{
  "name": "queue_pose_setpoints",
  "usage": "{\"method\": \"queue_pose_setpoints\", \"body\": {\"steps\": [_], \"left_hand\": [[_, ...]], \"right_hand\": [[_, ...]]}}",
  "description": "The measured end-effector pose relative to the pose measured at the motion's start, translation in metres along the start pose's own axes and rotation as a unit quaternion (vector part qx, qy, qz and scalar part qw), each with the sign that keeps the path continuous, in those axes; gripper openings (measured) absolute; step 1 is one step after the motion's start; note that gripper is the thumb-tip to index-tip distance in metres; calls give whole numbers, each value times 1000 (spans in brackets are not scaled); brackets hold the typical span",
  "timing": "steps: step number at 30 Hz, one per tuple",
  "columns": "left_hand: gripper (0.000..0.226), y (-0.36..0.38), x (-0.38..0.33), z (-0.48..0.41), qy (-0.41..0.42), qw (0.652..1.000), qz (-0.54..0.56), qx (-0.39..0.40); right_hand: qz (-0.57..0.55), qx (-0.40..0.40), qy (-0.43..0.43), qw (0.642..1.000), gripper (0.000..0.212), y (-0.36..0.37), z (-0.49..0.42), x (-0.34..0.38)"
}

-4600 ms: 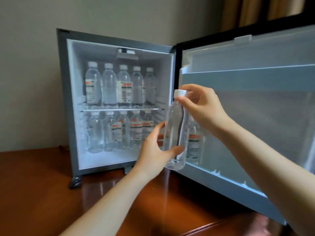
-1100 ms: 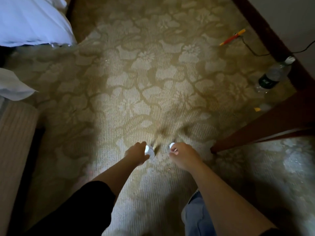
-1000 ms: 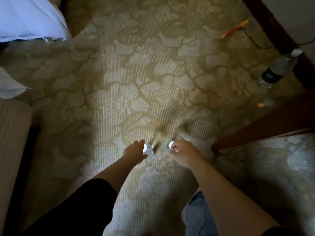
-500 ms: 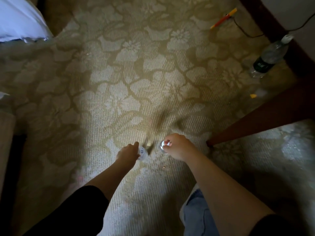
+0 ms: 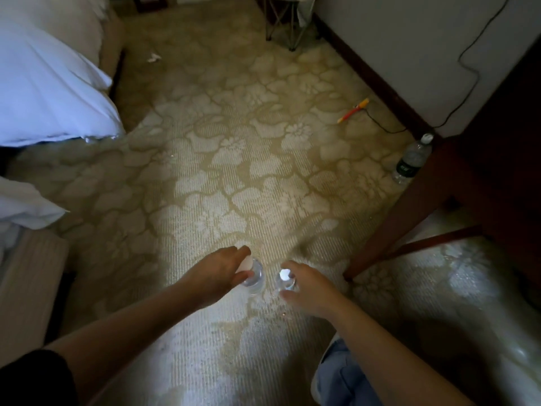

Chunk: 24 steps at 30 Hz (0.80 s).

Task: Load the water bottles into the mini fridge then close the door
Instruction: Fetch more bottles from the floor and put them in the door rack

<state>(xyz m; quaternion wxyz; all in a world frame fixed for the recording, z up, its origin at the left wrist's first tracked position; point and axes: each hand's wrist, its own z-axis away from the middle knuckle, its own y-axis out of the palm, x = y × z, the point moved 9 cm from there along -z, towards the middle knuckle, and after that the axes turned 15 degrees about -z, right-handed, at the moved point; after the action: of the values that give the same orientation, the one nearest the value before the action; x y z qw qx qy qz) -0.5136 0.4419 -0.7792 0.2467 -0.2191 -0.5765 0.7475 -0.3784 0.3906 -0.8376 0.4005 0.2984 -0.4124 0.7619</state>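
Down near the floor, both hands reach to 2 clear water bottles, seen upright from above over the flowered carpet (image 5: 234, 171), close side by side but not touching. The left hand (image 5: 218, 272) has its fingers curled over the white cap of the left bottle (image 5: 255, 279), gripping it from above; the bottle's clear shoulder shows just right of its fingertips. The right hand (image 5: 308, 288) curls thumb and forefinger round the neck of the right bottle (image 5: 285, 279), whose white cap shows bare just left of its knuckles. Whether either bottle is off the carpet I cannot tell. Far ahead and to the right of the right hand, a dark-label bottle (image 5: 411, 162) sits beside a dark wooden desk (image 5: 483, 186), whose leg meets the carpet just right of that hand. Farther ahead, an orange and yellow pen-like thing (image 5: 352, 111) lies at the end of a black cable (image 5: 458, 55) that runs up the wall. White bedding (image 5: 44, 89) lies far ahead and to the left of the left hand.
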Motion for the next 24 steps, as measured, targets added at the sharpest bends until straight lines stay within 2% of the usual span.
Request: {"method": "queue_pose_setpoints", "body": {"steps": [5, 10, 16, 20, 24], "left_hand": [[22, -105, -29, 26, 64, 989, 71, -117], [35, -193, -77, 53, 130, 962, 146, -190], [31, -276, -150, 90, 221, 925, 209, -227], [36, -309, -202, 117, 279, 898, 279, -195], [32, -329, -246, 143, 288, 868, 332, -232]], "right_hand": [[-81, -56, -101, 990, 74, -29, 50, 72], [-125, -98, -200, 967, 77, -66, 122, 136], [-177, -188, -265, 929, 54, -115, 228, 169], [-160, -270, -282, 907, 55, -129, 301, 173], [-173, -331, -291, 881, 53, -148, 367, 167]]}}
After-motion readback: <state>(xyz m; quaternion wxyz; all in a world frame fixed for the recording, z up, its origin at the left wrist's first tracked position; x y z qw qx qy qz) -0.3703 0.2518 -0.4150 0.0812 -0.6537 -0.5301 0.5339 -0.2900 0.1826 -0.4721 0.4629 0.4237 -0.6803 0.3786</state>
